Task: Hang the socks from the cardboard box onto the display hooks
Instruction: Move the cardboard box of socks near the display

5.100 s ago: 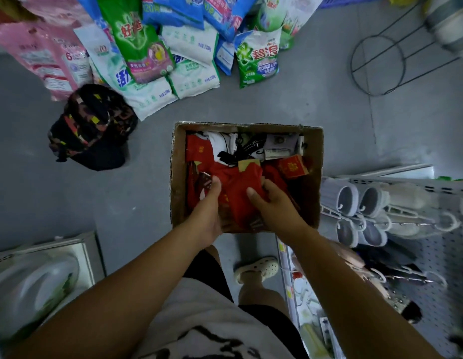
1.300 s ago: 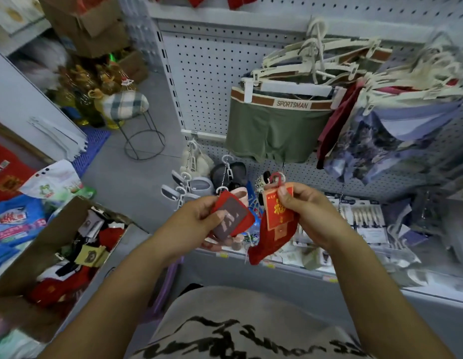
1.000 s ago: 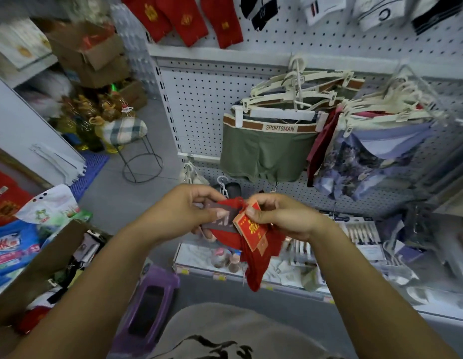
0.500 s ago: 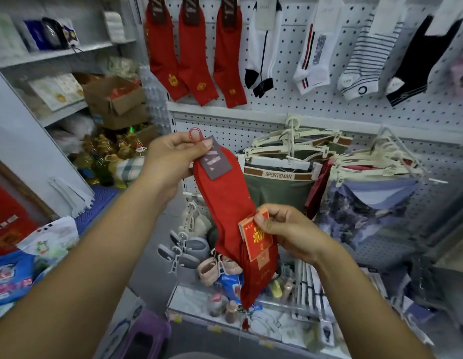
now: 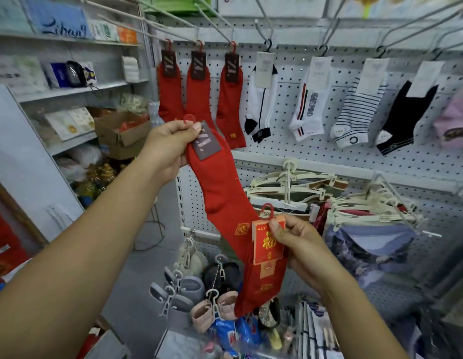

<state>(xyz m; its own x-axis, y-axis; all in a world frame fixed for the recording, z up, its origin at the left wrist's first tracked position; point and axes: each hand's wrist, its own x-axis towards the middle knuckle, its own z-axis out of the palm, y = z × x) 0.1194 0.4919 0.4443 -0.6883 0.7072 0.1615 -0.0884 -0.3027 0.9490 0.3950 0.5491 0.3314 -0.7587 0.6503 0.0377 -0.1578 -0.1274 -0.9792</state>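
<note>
Stood facing white pegboard wall (image 5: 328,156) in shop aisle. Left hand (image 5: 168,146) closed, pinching red sock (image 5: 222,193) at its grey tag (image 5: 205,143), raised just below three hung red socks (image 5: 199,99) on display hooks (image 5: 199,45). Right hand (image 5: 295,242) closed on second sock pack (image 5: 268,255), lower. Shelves (image 5: 69,89) at left; grey floor (image 5: 137,275) below; hangers (image 5: 290,182) at right.
</note>
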